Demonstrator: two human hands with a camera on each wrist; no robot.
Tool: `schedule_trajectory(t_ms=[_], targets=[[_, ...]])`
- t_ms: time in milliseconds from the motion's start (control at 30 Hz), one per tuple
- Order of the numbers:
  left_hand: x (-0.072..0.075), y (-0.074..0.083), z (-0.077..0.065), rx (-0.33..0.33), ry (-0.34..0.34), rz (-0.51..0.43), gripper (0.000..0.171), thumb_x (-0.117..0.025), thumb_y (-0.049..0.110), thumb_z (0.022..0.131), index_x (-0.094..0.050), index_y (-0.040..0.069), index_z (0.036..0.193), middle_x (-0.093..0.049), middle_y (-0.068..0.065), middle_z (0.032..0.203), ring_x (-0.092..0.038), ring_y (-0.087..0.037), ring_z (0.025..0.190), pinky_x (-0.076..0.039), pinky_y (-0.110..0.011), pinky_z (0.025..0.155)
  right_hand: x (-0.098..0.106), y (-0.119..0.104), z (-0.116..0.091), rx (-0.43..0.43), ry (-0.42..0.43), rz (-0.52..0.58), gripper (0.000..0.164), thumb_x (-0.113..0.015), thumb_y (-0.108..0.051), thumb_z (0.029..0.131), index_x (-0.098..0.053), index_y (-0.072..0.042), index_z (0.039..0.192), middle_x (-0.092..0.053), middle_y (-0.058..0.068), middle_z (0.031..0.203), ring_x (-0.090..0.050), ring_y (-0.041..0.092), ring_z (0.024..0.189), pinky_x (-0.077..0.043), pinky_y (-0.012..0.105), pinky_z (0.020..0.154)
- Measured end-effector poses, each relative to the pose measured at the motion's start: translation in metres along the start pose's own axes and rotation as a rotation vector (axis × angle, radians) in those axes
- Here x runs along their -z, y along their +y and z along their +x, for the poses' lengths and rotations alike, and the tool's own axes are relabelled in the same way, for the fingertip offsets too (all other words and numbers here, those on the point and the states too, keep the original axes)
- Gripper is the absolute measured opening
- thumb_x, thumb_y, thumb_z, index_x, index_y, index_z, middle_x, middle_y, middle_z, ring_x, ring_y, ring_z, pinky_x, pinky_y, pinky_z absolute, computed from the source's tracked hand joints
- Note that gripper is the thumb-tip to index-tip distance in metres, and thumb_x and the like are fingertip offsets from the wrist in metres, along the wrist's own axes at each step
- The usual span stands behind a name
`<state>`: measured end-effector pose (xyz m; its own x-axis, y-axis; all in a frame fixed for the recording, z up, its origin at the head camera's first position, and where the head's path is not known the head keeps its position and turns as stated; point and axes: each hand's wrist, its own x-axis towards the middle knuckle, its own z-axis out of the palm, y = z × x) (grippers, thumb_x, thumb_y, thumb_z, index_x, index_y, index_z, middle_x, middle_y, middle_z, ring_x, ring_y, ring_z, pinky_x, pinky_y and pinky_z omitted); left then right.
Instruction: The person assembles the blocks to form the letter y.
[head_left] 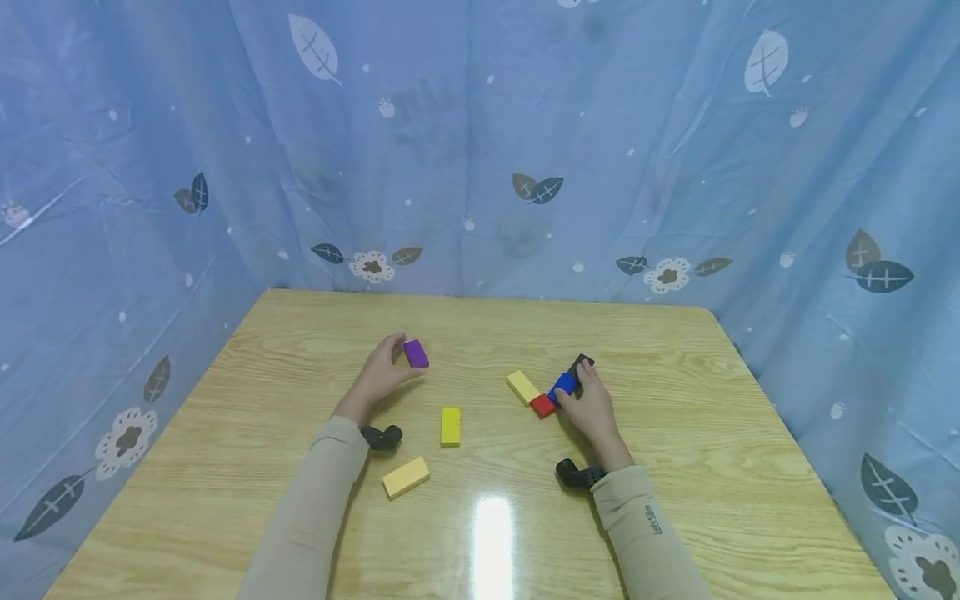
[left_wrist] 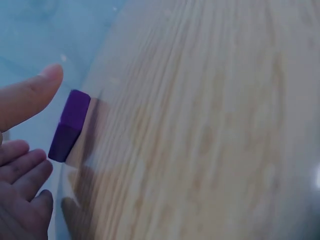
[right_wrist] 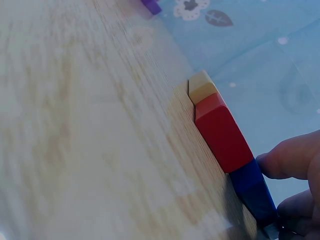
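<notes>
A purple block (head_left: 416,353) lies on the wooden table between the thumb and fingers of my left hand (head_left: 381,375). In the left wrist view, that thumb stands a little apart from the purple block (left_wrist: 71,125), and the fingertips are close to its lower end. My right hand (head_left: 592,408) pinches a blue block (head_left: 561,388), thumb at its near side. The fingers reach the black block (head_left: 581,363) beyond it. A red block (head_left: 543,406) adjoins the blue one's near end, and a pale yellow block (head_left: 522,387) meets the red one at an angle.
A bright yellow block (head_left: 450,427) lies between the arms. Nearer, beside the left forearm, is a tan block (head_left: 406,477). Each wrist wears a black camera, left (head_left: 382,437) and right (head_left: 577,474). A blue patterned curtain (head_left: 465,150) surrounds the table's (head_left: 487,321) back and sides.
</notes>
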<state>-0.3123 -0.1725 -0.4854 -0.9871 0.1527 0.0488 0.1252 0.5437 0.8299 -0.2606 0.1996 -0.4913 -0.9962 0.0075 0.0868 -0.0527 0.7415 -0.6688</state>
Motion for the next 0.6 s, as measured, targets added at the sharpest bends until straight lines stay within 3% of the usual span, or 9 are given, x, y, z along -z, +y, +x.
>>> schedule_trajectory(t_ms=[267,600], targets=[[0.0026,-0.0048,0.0024,0.032,-0.04,0.03,0.094,-0.076,0.027,0.079,-0.018,0.0,0.149,-0.027,-0.022,0.152,-0.027,-0.037,0.14,-0.021,-0.047,0.116,-0.0019,0.0019,0.0001,0.004,0.009,0.003,0.071,-0.058,-0.026,0.09,-0.028,0.011,0.143,-0.019,0.024,0.154,-0.015,0.039,0.143,-0.018,0.05,0.116],[0.0055,-0.0049,0.0074,0.027,-0.083,0.095,0.09,-0.072,0.026,0.083,-0.017,-0.003,0.149,-0.027,-0.024,0.152,-0.028,-0.039,0.139,-0.024,-0.046,0.116,-0.0017,0.0031,0.0008,0.006,0.002,0.003,0.071,-0.058,-0.027,0.091,-0.027,0.011,0.143,-0.018,0.024,0.154,-0.015,0.04,0.143,-0.018,0.051,0.116]])
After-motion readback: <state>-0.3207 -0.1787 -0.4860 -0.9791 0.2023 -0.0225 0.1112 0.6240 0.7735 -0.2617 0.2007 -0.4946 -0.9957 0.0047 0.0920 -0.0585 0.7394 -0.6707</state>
